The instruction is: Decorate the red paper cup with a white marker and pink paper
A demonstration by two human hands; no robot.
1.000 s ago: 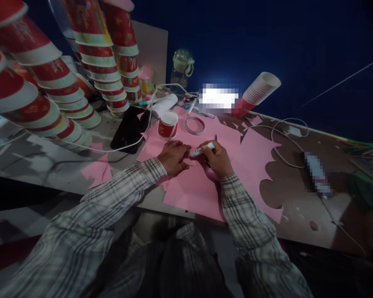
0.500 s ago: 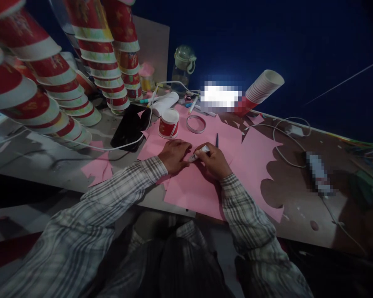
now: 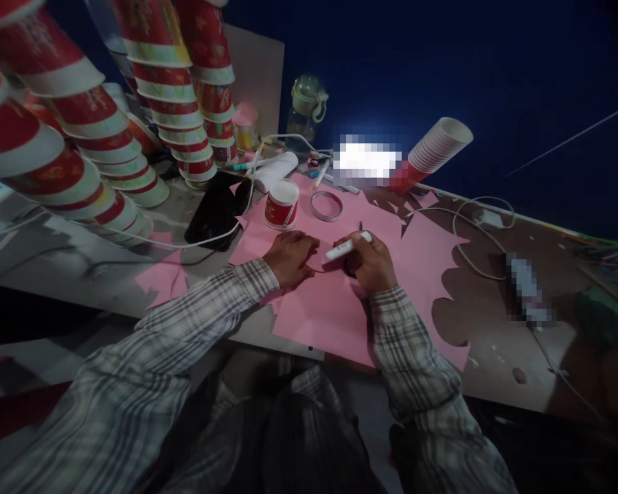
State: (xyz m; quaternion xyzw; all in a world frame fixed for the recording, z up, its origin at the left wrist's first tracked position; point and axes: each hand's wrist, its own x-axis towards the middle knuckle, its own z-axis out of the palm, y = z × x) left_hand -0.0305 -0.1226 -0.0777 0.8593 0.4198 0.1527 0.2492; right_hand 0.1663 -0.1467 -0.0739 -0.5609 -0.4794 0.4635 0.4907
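My left hand [image 3: 291, 259] lies on the pink paper [image 3: 319, 312], fingers stretched out and pressing down near a cut edge or line. In my right hand [image 3: 375, 264] is a small white tube [image 3: 347, 248], its narrow end pointing left, just above the paper. Whether it is glue or a marker I cannot make out. Close beyond the right hand a dark pointed tip [image 3: 361, 225] shows, the rest of it hidden. A red and white paper cup [image 3: 281, 204] and a grey ring [image 3: 326, 217] rest behind my hands.
Tall stacks of red and white cups [image 3: 169, 113] crowd the left side. A black phone [image 3: 217, 213] with a white cable lies nearby. At the back stand a bottle [image 3: 305, 113] and a leaning cup stack [image 3: 437, 147]. Pink scraps [image 3: 165, 278] lie at left.
My right hand has moved right and lifted the white tube away from my left fingertips. My left hand keeps its place on the paper.
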